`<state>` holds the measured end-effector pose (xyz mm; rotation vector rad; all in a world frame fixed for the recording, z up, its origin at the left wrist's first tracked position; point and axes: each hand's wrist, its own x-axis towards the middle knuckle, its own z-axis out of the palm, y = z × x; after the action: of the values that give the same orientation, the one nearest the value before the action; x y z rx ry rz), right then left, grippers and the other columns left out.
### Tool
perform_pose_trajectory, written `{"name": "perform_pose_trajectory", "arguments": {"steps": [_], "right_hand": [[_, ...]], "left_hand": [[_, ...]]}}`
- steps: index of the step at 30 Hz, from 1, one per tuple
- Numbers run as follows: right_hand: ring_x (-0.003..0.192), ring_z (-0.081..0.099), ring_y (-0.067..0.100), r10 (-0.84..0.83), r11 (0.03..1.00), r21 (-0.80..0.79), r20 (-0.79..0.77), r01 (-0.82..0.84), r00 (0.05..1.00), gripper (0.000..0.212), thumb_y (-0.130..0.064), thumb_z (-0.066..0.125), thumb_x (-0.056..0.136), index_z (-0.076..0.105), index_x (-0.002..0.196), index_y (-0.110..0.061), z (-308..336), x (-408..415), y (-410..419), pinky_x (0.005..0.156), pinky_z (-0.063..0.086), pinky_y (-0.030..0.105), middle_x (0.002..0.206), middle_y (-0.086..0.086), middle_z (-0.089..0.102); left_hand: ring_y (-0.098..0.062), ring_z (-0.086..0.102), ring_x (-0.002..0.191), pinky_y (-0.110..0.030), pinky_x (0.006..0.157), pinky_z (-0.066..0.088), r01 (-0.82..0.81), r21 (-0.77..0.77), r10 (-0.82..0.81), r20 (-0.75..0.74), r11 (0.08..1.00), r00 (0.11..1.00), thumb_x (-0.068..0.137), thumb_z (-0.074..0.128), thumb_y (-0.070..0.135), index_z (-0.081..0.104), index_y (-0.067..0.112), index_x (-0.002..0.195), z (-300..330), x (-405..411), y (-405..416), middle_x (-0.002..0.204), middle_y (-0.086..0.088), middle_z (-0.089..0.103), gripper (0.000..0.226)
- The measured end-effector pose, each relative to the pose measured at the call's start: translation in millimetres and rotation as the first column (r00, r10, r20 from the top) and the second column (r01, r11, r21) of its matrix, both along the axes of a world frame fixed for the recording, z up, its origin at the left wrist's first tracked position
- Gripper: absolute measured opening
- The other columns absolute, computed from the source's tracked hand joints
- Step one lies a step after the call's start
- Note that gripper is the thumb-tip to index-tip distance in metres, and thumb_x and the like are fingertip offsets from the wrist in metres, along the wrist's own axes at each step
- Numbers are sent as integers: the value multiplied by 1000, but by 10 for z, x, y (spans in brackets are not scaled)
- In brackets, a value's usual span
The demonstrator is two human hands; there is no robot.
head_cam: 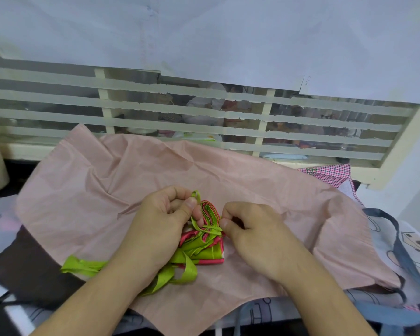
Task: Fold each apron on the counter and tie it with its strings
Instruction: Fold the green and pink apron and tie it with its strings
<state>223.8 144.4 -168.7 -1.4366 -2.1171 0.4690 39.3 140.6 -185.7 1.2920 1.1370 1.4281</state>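
Observation:
A small folded apron bundle (207, 241), green and pink, lies in the middle of a spread pink apron (136, 180). Its green strings (177, 272) trail toward me and to the left. My left hand (170, 219) pinches a green string loop at the bundle's top left between thumb and fingers. My right hand (250, 226) has curled fingers pinching a thin green string end at the bundle's right side. The string crosses over the bundle between both hands.
A cartoon-print apron with blue-grey straps (403, 253) lies under the pink one at right. A pink checked cloth (330, 175) sits at the back right. A taped window grille (204, 112) runs behind. A dark brown cloth (27, 267) lies at left.

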Motion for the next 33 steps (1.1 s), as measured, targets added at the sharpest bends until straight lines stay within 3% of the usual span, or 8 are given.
{"name": "perform_pose_trajectory", "arguments": {"steps": [4, 8, 10, 15, 22, 25, 30, 33], "right_hand": [[76, 54, 11, 86, 995, -50, -55, -89, 995, 28, -25, 66, 96, 63, 72, -13, 56, 10, -20, 72, 44, 28, 76, 2, 60], [77, 57, 11, 173, 978, -47, -360, -203, 917, 20, -31, 65, 87, 70, 69, -22, 111, -16, -53, 75, 45, 29, 79, -1, 63], [79, 61, 15, 201, 969, -37, -460, -245, 865, 19, -27, 65, 88, 71, 71, -21, 113, -46, -85, 77, 48, 31, 80, 0, 65], [76, 62, 12, 96, 995, 68, -453, -72, 887, 19, -26, 73, 86, 69, 70, -19, 63, -116, -80, 72, 47, 23, 75, -3, 65], [55, 50, 9, -39, 999, -1, -578, 47, 815, 27, -18, 80, 90, 68, 66, -12, 34, -129, -55, 54, 42, 22, 59, 4, 56], [50, 45, 8, -56, 998, -28, -627, 49, 777, 28, -15, 79, 90, 67, 67, -4, 7, -126, -38, 49, 38, 19, 55, 4, 50], [66, 60, 23, -25, 984, -119, -825, -131, 564, 19, -15, 74, 90, 70, 104, -3, 6, -67, 9, 57, 50, 33, 79, 14, 69], [72, 64, 25, -33, 985, -134, -757, -105, 653, 26, -19, 71, 79, 70, 103, -10, -16, -23, 46, 64, 52, 39, 84, 10, 67]], "left_hand": [[-9, 61, 60, -20, 59, 47, 31, 61, -19, -179, 998, 984, 101, 63, 7, 71, 11, 90, 12, -13, -32, 68, -5, 73, 14], [-13, 70, 66, -23, 65, 54, 82, 64, -65, -228, 995, 971, 98, 67, 5, 75, 13, 89, 48, -8, -63, 71, -5, 75, 14], [-14, 71, 68, -23, 66, 55, 128, 74, -95, -346, 989, 933, 96, 67, 6, 76, 18, 85, 78, 19, -108, 71, -1, 75, 18], [-2, 69, 69, -14, 62, 46, 202, 55, -136, -568, 978, 812, 96, 62, 8, 77, 28, 87, 104, 60, -151, 74, 13, 75, 26], [-9, 70, 75, -30, 76, 55, 270, -39, -246, -552, 962, 797, 100, 65, 12, 73, 21, 78, 97, 34, -145, 77, 7, 75, 25], [-7, 68, 70, -26, 71, 53, 266, -6, -224, -559, 964, 798, 97, 70, 18, 74, 20, 79, 96, 63, -169, 75, 8, 74, 18], [-8, 68, 65, -32, 72, 55, 102, -41, -110, -418, 994, 902, 101, 66, 21, 73, 16, 70, 50, 96, -115, 69, 5, 74, 33], [-12, 67, 64, -35, 72, 53, 56, -77, -76, -291, 995, 954, 102, 66, 21, 75, 15, 69, 58, 59, -73, 68, 0, 75, 34]]}}
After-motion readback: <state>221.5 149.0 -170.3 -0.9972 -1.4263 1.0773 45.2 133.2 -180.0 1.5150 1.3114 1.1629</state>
